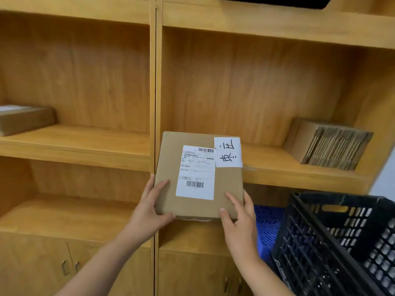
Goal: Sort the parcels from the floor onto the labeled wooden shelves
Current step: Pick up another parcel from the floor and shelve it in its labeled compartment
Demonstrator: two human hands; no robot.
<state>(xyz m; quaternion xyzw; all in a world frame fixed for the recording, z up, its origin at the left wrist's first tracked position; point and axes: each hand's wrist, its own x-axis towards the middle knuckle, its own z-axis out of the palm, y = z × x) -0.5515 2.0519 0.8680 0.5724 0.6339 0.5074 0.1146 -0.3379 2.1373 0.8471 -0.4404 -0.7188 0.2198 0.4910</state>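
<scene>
I see my left hand (149, 207) and right hand (239, 218) clamped on the near corners of one flat brown cardboard parcel (198, 178), thumbs on top, its far end over the wooden shelf (277, 165). It carries two white paper labels. At 3 o'clock lies one corrugated cardboard stack (329, 144); at 9 o'clock, another parcel (23, 119); at 5 o'clock, one black lattice crate (342, 242).

A parcel sorting room: wooden shelves (85, 144), labelled parcel (198, 176), plastic crates (333, 242).

Handwritten "东三" slip (228, 152) on parcel (198, 176)
</scene>
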